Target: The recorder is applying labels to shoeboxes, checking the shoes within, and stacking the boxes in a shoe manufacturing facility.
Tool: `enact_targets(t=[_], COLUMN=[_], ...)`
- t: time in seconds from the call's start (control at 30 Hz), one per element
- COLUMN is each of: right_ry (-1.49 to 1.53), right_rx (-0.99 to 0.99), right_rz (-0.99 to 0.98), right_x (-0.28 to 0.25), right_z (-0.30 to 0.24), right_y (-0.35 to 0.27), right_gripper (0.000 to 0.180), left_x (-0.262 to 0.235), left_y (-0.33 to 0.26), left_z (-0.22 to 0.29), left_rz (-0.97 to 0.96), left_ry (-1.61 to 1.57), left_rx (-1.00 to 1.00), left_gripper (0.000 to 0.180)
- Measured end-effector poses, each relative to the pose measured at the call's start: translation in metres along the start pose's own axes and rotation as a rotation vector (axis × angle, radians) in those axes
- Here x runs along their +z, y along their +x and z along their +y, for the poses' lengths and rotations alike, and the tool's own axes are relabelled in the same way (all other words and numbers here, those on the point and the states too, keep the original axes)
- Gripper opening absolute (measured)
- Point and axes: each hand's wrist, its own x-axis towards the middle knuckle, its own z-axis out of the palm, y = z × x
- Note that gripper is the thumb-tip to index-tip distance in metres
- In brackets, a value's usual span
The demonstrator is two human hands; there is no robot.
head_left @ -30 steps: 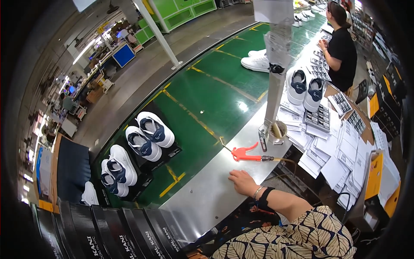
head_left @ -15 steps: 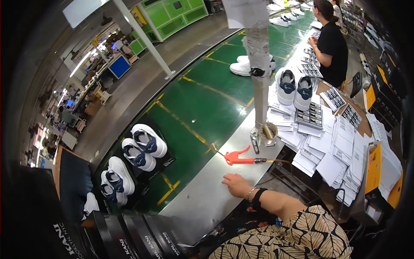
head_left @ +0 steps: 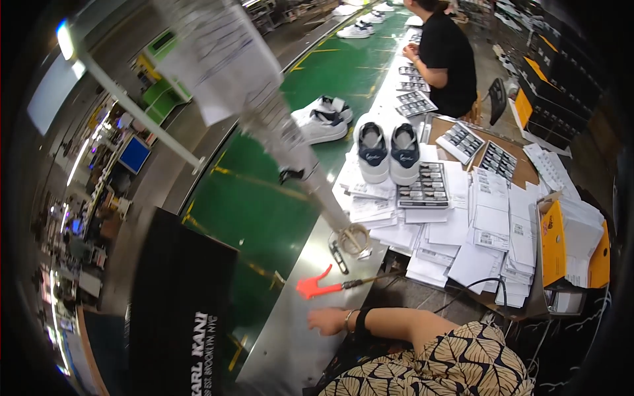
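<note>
At the far left a black box stands up close, in front of the green conveyor belt. Right of it runs the steel counter along the belt's edge. One hand rests flat on that counter near its near end, fingers stretched loosely toward the belt and holding nothing; which hand it is cannot be told for sure, though it looks like the left, with a dark band and a bracelet at the wrist. The other hand is out of view. Just beyond the fingers, apart from them, lies a red air gun, its nozzle pointing right toward the hose that trails off the counter's edge. Farther up the counter lie a small dark tool and a tape roll, near each other. To the right, paper sheets cover the worktop, with a pair of dark-and-white sneakers standing on them and another white pair on the belt. At the far right sits a yellow box. A second person in black works at the far end.
</note>
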Motion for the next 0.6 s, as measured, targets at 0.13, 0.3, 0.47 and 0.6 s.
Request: enact_targets(t=[0.13, 0.3, 0.47, 0.6], right_ry=[0.339, 0.368, 0.395, 0.502], right_rx=[0.059, 0.038, -0.047, -0.013], right_rz=[-0.046, -0.07, -0.043, 0.082], right_x=[-0.019, -0.039, -0.038, -0.025], right_z=[0.014, 0.041, 0.052, 0.066], right_y=[-0.011, -0.034, -0.038, -0.035], right_gripper=[0.044, 0.041, 0.028, 0.02], left_x=[0.081, 0.169, 0.252, 0.297], left_y=[0.005, 0.024, 0.011, 0.016], left_z=[-0.006, 0.019, -0.024, -0.006], left_rz=[-0.265, -0.561, -0.647, -0.643], left_ry=[-0.099, 0.019, -0.055, -0.383], left_rx=[-0.249, -0.408, -0.144, -0.348], left_gripper=[0.046, 0.057, 0.044, 0.053])
